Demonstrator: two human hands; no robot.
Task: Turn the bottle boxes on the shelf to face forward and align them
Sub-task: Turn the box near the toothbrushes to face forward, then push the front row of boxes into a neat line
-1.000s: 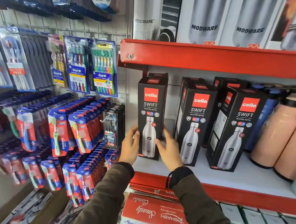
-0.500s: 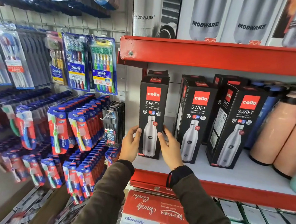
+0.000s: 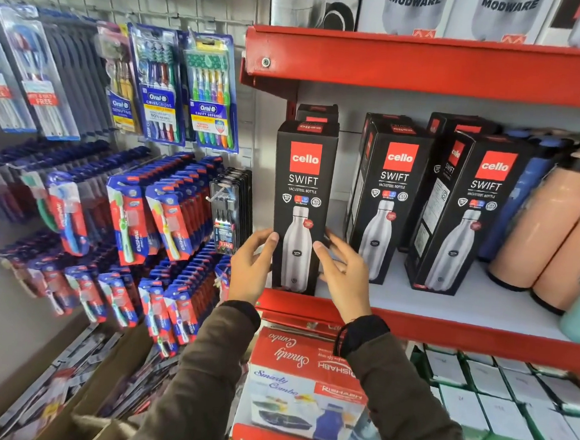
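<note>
Three black Cello Swift bottle boxes stand on the white shelf (image 3: 454, 308). The left box (image 3: 303, 186) faces forward at the shelf's front edge. My left hand (image 3: 252, 268) grips its lower left side and my right hand (image 3: 344, 278) its lower right side, thumbs on the front. The middle box (image 3: 391, 199) and the right box (image 3: 471, 215) are turned slightly, each showing a side panel. More black boxes (image 3: 316, 113) stand behind them, mostly hidden.
Pink bottles (image 3: 538, 230) and a blue bottle (image 3: 523, 195) crowd the shelf's right end. Toothbrush packs (image 3: 165, 211) hang on the wall panel to the left. A red Smarty Combo box (image 3: 305, 375) sits below. The red upper shelf (image 3: 430, 64) carries Modware boxes (image 3: 416, 8).
The left box has been turned from slightly angled to square-on and sits nearer the shelf's front edge. Both hands stay at its lower sides.
</note>
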